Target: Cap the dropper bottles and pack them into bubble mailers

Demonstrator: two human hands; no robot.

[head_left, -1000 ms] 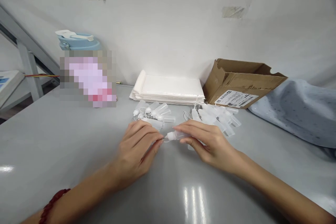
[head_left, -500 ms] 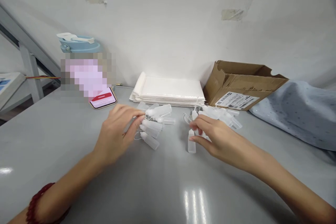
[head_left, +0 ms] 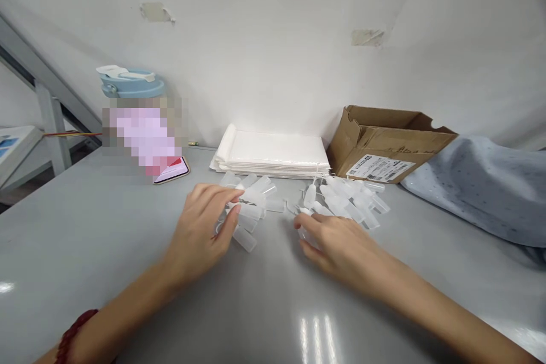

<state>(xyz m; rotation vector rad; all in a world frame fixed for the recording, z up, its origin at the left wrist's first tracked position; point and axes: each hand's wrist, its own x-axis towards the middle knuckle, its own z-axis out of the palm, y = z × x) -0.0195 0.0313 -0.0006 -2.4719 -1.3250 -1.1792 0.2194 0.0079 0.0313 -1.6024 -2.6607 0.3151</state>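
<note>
Small translucent squeeze bottles with thin tethered caps lie in two piles on the grey table. At the left pile (head_left: 258,205), my left hand (head_left: 200,224) hovers with thumb and index finger apart, a small gap between their tips. One bottle (head_left: 245,238) lies at the near edge of that pile, just beyond my left thumb. My right hand (head_left: 336,244) is in front of the right pile (head_left: 350,202), its fingers and thumb curled around a squeeze bottle (head_left: 303,233) that is mostly hidden by the hand. Another bottle (head_left: 310,196) leans just beyond the right fingertips.
White padded envelopes (head_left: 273,151) are stacked behind the piles against the wall. A cardboard box (head_left: 384,145) tilts at the back right, beside grey-blue cloth (head_left: 478,193). On the left are a phone (head_left: 173,172), partly blurred out, and a light-blue lidded container (head_left: 132,84).
My left thumb and index finger have parted from their pinch at the left pile. My right hand has shifted slightly left and nearer, now covering the single bottle in front. The view has tilted slightly.
</note>
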